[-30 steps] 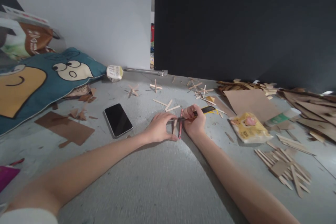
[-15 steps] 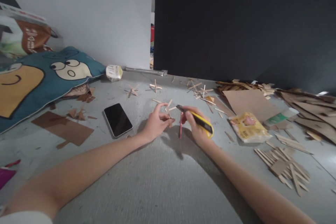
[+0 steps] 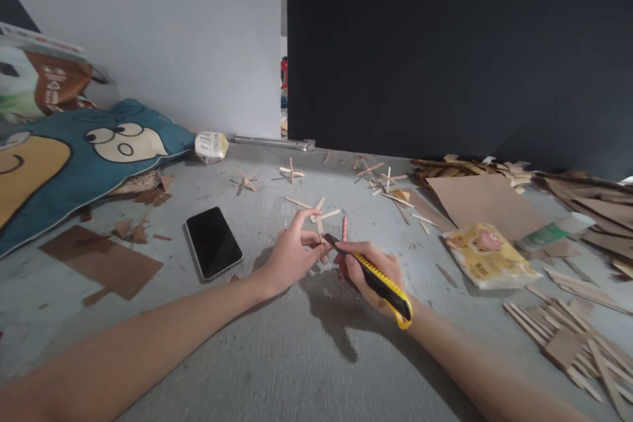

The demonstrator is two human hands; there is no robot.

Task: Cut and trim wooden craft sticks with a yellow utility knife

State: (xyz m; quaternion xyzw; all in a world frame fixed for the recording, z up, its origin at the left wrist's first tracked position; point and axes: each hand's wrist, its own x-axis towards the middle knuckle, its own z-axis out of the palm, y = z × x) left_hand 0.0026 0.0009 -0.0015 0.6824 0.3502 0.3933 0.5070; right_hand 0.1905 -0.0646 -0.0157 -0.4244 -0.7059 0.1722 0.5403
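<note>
The yellow-black cutter (image 3: 380,282) has dipped, right hand (image 3: 372,273) clamped on it; left hand (image 3: 291,257) pinches a pale stick (image 3: 320,227).

We see a grey tabletop (image 3: 237,369), scuffed and speckled, spreading across the foreground. Behind it, to the left, stands a plain, pale grey wall (image 3: 173,26); to the right, a broad, matte black panel (image 3: 459,46). Between them we make out a narrow upright gap (image 3: 283,46), with small patches of red and blue low inside. The light looks dim, cool and uneven.
</note>
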